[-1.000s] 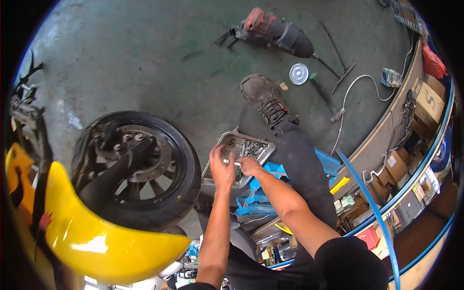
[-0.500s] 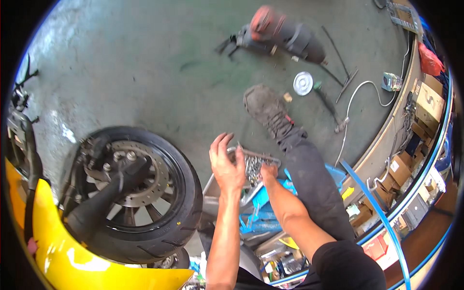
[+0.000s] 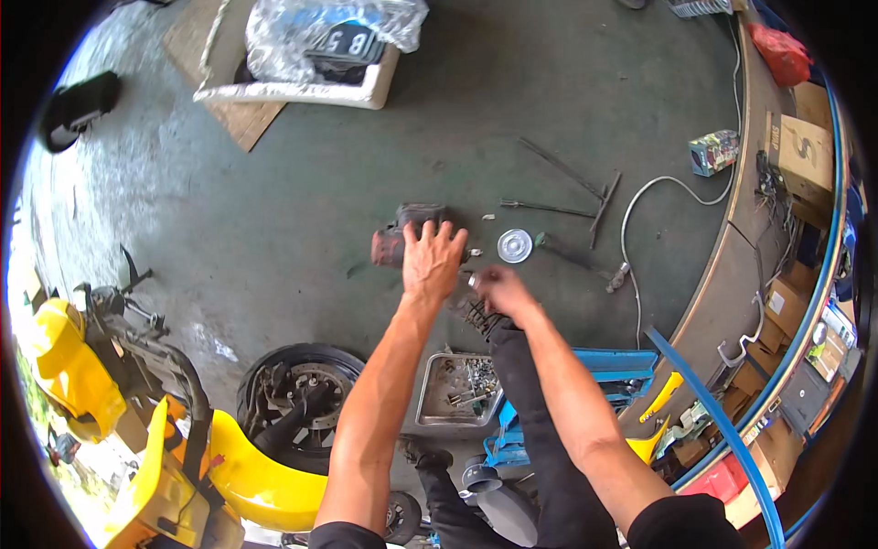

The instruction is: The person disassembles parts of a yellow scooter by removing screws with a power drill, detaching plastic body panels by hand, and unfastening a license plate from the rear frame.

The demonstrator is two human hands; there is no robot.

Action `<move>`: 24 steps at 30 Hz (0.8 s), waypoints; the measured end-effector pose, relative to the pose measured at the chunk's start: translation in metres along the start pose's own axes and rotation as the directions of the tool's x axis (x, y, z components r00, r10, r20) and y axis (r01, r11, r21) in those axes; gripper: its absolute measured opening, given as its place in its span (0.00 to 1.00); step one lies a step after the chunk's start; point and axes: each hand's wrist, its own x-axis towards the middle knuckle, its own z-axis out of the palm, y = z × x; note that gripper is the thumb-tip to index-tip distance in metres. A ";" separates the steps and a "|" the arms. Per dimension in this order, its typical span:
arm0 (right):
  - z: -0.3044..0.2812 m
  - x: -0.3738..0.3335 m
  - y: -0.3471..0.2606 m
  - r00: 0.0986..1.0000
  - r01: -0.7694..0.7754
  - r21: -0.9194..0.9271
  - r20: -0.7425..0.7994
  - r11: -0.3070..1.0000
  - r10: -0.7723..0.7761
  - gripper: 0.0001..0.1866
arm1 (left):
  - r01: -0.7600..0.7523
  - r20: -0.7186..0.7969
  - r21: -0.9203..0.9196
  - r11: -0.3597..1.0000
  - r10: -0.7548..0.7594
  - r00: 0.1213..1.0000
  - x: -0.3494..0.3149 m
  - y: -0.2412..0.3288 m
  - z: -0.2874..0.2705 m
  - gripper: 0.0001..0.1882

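A red-and-black cordless power tool point(image 3: 389, 248), apparently an impact wrench, lies on its side on the floor ahead of me. My left hand point(image 3: 432, 261) reaches over it, fingers spread and palm down; whether they touch the tool I cannot tell. Just to the right, my right hand point(image 3: 505, 291) is closed in a pinch, blurred by motion. Between its fingertips shows a small shiny metal piece point(image 3: 473, 282), possibly a socket. My dark shoe point(image 3: 477, 316) is beneath that hand. Nearer to me, a metal tray point(image 3: 439, 389) holds loose bolts and small hardware.
A silver disc point(image 3: 515, 246), a green-handled hammer point(image 3: 572, 254) and a T-handle wrench point(image 3: 604, 209) lie to the right. A motorcycle wheel point(image 3: 302, 389) and yellow bodywork point(image 3: 265, 476) stand left. A blue toolbox point(image 3: 608, 364) is near my leg; a white bin point(image 3: 370, 91) stands far off.
Both hands have moved forward; the right has left the hardware tray with a small metal piece in its fingers. The left has come over the power tool. My view has shifted, showing more floor.
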 end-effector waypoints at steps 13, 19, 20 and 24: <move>-0.005 0.003 -0.041 0.995 0.100 0.183 -0.029 0.978 -0.096 0.23 | -0.019 -0.030 -0.014 1.000 0.019 0.999 0.009 -0.005 -0.002 0.20; 0.000 0.008 -0.071 0.994 0.077 0.193 0.065 0.978 -0.091 0.38 | 0.106 0.007 -0.056 0.993 -0.106 0.994 0.016 -0.003 -0.007 0.25; -0.003 0.003 -0.080 0.988 0.038 0.261 0.134 0.965 -0.075 0.42 | 0.114 0.027 -0.020 0.993 -0.113 0.993 0.018 -0.004 -0.010 0.26; -0.027 0.013 -0.058 0.996 0.089 0.360 -0.005 0.929 -0.094 0.44 | 0.078 0.058 0.010 0.997 -0.079 0.995 0.027 0.007 -0.012 0.22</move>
